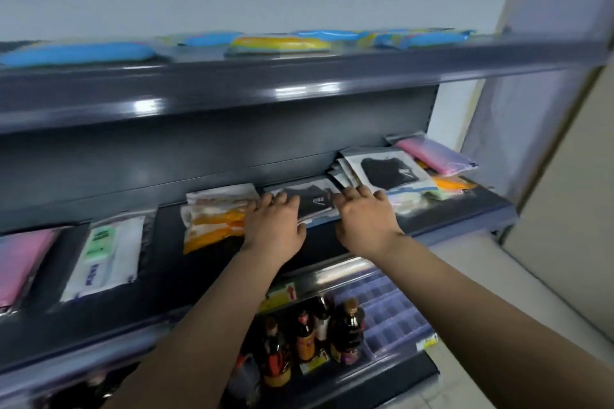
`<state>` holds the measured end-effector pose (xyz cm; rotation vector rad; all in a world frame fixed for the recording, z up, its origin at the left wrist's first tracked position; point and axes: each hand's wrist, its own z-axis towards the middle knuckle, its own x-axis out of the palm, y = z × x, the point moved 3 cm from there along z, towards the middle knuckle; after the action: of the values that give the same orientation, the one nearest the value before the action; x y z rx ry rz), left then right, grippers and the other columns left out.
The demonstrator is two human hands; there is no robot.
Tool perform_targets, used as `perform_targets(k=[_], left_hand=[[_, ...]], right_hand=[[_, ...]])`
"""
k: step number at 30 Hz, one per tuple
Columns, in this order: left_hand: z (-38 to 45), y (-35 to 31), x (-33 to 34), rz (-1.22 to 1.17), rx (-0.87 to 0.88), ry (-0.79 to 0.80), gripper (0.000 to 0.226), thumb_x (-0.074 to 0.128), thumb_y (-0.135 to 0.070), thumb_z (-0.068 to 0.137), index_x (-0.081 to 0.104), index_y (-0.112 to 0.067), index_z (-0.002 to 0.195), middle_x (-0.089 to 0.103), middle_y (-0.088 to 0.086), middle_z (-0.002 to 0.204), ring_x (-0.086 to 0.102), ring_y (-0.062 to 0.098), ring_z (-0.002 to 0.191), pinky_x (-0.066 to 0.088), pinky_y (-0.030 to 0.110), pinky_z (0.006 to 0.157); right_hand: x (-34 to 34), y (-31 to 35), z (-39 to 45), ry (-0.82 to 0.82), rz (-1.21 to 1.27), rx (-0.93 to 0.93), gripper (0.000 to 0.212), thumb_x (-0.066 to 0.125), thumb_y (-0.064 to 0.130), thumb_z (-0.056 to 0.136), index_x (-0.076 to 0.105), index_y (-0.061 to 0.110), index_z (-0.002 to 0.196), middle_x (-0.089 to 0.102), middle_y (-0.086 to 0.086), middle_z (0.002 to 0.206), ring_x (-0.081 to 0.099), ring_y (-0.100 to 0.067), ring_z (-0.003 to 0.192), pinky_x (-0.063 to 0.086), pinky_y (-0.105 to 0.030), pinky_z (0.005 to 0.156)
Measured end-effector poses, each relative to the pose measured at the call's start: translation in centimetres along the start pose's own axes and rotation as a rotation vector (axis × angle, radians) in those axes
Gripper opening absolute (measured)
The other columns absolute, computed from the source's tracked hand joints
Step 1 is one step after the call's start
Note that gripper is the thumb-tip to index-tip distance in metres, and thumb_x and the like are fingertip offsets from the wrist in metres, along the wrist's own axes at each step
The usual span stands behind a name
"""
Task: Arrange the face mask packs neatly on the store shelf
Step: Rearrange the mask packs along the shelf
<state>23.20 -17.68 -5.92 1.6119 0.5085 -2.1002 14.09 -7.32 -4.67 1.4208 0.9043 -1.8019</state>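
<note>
Head view: both hands rest on the middle shelf (332, 242), at the centre of the frame. The left hand (274, 226) lies palm down with its fingers loosely curved over the left edge of a black-printed mask pack (310, 201); the right hand (363, 219) lies likewise over its right edge. Neither hand is seen to pinch the pack (motion blur hides the fingertips), so both read as flat and pressing. At 9 o'clock of the left hand, touching it, lies an orange-and-white pack (216, 216). At 1 o'clock of the right hand sits a fanned pile of black mask packs (385, 171), with a pink pack (435, 156) beyond it.

Step in hand, as judged: squaring one pack between the two palms. The next move calls for sliding this pack straight against its neighbours, then squaring the fanned pile at 1 o'clock
</note>
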Motion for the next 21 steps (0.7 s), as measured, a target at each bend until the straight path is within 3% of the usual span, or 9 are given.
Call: perform_targets(k=[6, 12, 18, 21], left_hand=[[2.1, -7.5, 1.6, -0.064, 0.062, 0.012, 0.051, 0.045, -0.040, 0.092, 0.036, -0.020, 0.138, 0.043, 0.002, 0.142, 0.034, 0.025, 0.132, 0.028, 0.040, 0.107], [5.8, -11.0, 3.2, -0.144, 0.038, 0.054, 0.051, 0.044, -0.041, 0.092, 0.036, -0.021, 0.138, 0.042, 0.001, 0.143, 0.033, 0.024, 0.133, 0.031, 0.040, 0.106], [9.8, -12.3, 6.0, -0.279, -0.050, 0.069, 0.044, 0.045, -0.045, 0.091, 0.046, -0.020, 0.127, 0.054, 0.002, 0.130, 0.047, 0.028, 0.121, 0.042, 0.039, 0.092], [12.0, -12.7, 7.5, -0.349, -0.140, 0.082, 0.049, 0.047, -0.048, 0.089, 0.047, -0.018, 0.128, 0.056, 0.004, 0.129, 0.049, 0.031, 0.118, 0.045, 0.041, 0.093]], right_hand=[[1.1, -8.5, -2.0, 0.027, 0.019, 0.103, 0.047, 0.048, 0.031, 0.090, 0.041, 0.014, 0.133, 0.043, -0.008, 0.138, 0.036, -0.029, 0.129, 0.033, -0.042, 0.102], [2.6, -14.3, -1.4, 0.030, 0.104, 0.170, 0.053, 0.047, 0.035, 0.091, 0.036, 0.016, 0.140, 0.043, -0.006, 0.142, 0.036, -0.028, 0.132, 0.031, -0.041, 0.107], [4.8, -18.3, 1.5, 0.008, 0.287, 0.224, 0.049, 0.052, 0.032, 0.089, 0.044, 0.015, 0.135, 0.048, -0.006, 0.138, 0.044, -0.028, 0.127, 0.040, -0.037, 0.101], [5.7, -20.1, 3.5, 0.010, 0.305, 0.226, 0.047, 0.053, 0.031, 0.089, 0.045, 0.016, 0.133, 0.049, -0.007, 0.136, 0.044, -0.029, 0.126, 0.041, -0.038, 0.102]])
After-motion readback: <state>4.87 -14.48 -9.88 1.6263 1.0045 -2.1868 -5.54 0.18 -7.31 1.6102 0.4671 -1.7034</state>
